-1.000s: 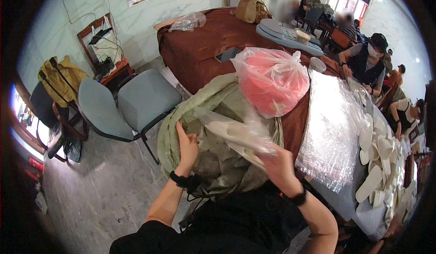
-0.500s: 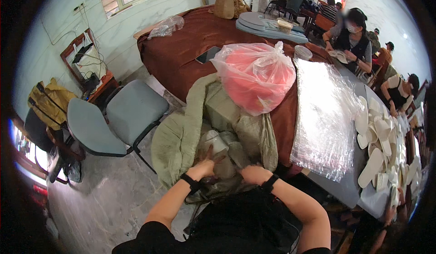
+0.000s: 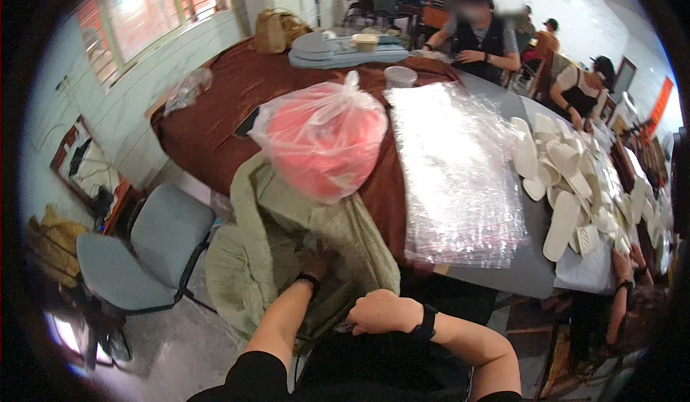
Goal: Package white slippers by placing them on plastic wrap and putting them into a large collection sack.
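A large olive-green woven sack (image 3: 225,276) gapes in front of me, its far side against the table. Deep in its shadowed mouth is my left hand (image 3: 316,262), with the fingers too dark to make out. My right hand (image 3: 377,312) is a closed fist at the sack's near right rim, gripping the edge of the fabric. Just beyond the sack, on the table, sits a knotted clear plastic bag (image 3: 327,140) filled with something pink-red. What lies at the bottom of the sack is hidden in shadow.
A brown cloth (image 3: 208,114) covers the table's left part. Clear plastic sleeves (image 3: 460,179) are stacked to the right, beside many cream slippers (image 3: 564,222). A grey chair (image 3: 169,229) stands left. Co-workers (image 3: 481,39) sit along the far right side.
My view has swung right, so the table things sit further left. My left hand has gone deeper into the sack; the pale packets seen there are hidden now. My right hand is at the rim.
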Action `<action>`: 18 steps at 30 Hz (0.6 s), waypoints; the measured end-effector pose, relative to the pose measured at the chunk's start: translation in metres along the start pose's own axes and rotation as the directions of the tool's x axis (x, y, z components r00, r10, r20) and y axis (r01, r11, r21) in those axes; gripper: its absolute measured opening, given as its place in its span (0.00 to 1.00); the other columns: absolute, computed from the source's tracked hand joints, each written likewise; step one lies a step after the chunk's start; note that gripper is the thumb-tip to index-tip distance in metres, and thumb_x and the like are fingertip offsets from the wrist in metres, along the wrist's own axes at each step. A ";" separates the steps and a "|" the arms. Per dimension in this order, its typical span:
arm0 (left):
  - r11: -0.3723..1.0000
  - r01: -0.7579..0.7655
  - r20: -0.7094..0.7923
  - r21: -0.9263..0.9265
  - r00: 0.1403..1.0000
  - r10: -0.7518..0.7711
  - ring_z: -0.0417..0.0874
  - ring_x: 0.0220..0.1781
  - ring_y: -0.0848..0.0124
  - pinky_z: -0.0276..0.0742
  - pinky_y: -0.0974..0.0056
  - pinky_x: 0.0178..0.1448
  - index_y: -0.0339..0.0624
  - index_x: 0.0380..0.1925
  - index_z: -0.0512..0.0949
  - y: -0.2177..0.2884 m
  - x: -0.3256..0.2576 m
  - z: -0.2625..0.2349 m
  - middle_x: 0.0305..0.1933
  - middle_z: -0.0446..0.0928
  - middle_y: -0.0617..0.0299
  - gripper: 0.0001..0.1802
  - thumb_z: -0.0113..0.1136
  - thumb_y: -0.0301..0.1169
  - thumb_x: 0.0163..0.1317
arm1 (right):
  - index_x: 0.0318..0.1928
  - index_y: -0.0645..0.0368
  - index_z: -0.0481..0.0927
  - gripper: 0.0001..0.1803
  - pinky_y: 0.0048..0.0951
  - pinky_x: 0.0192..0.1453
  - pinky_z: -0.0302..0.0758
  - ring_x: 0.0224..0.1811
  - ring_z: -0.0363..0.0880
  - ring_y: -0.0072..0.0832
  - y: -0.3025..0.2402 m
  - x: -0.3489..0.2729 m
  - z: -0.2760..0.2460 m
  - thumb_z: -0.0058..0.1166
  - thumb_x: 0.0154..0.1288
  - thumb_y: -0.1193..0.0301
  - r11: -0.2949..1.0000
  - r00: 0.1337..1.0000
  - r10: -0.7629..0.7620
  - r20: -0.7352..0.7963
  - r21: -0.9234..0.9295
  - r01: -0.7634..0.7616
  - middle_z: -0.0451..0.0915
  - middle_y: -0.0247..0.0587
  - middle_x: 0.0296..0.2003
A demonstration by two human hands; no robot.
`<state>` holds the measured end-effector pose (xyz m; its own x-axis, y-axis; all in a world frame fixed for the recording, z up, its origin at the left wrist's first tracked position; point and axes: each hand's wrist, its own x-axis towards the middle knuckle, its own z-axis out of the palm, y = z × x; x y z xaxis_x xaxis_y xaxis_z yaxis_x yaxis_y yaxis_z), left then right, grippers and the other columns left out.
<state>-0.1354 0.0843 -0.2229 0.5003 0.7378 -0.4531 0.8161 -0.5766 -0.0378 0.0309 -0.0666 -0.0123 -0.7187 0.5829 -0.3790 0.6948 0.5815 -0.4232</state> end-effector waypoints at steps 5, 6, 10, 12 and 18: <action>0.945 0.187 0.026 -0.270 0.982 -0.187 0.48 0.82 0.38 0.60 0.37 0.77 0.60 0.74 0.64 -0.003 0.011 0.040 0.80 0.51 0.40 0.31 0.52 0.43 0.71 | 0.28 0.55 0.88 0.10 0.39 0.39 0.83 0.36 0.89 0.41 0.002 -0.018 0.016 0.63 0.60 0.63 0.967 0.985 0.125 -0.116 -0.210 -0.147 0.88 0.41 0.30; 0.946 0.181 0.032 -0.268 0.983 -0.179 0.48 0.82 0.38 0.60 0.37 0.77 0.60 0.74 0.64 0.001 0.017 0.034 0.80 0.51 0.40 0.31 0.52 0.43 0.71 | 0.27 0.52 0.88 0.08 0.38 0.41 0.82 0.36 0.89 0.38 0.007 -0.021 0.024 0.61 0.59 0.65 0.926 0.963 0.193 -0.186 -0.291 -0.242 0.88 0.39 0.30; 0.974 -0.036 -0.051 -0.223 0.998 0.025 0.44 0.82 0.39 0.58 0.37 0.77 0.56 0.77 0.57 -0.035 0.016 0.054 0.81 0.48 0.41 0.37 0.54 0.44 0.69 | 0.31 0.48 0.87 0.05 0.36 0.60 0.71 0.43 0.84 0.33 0.019 -0.023 0.044 0.62 0.53 0.66 0.922 0.969 0.006 -0.245 -0.374 -0.100 0.85 0.35 0.29; 0.877 -0.162 -0.198 -0.453 0.977 0.079 0.41 0.83 0.39 0.57 0.37 0.78 0.54 0.79 0.50 -0.047 0.009 0.063 0.82 0.46 0.41 0.44 0.58 0.44 0.68 | 0.31 0.48 0.87 0.05 0.36 0.61 0.70 0.45 0.83 0.32 0.022 -0.029 0.046 0.62 0.53 0.66 0.923 0.984 -0.017 -0.179 -0.380 -0.053 0.85 0.35 0.31; 0.985 -0.099 0.190 -0.142 0.974 0.125 0.43 0.83 0.39 0.51 0.38 0.80 0.52 0.80 0.48 0.003 -0.036 0.000 0.83 0.48 0.51 0.44 0.55 0.50 0.69 | 0.29 0.48 0.86 0.04 0.34 0.57 0.71 0.37 0.86 0.32 0.014 -0.048 0.042 0.64 0.51 0.66 0.923 0.983 0.175 -0.060 -0.338 -0.184 0.85 0.35 0.28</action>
<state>-0.1512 0.0560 -0.2070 0.5343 0.5794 -0.6155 0.7955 -0.5908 0.1344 0.0741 -0.1097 -0.0347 -0.5836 0.7082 -0.3973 0.7826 0.6211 -0.0423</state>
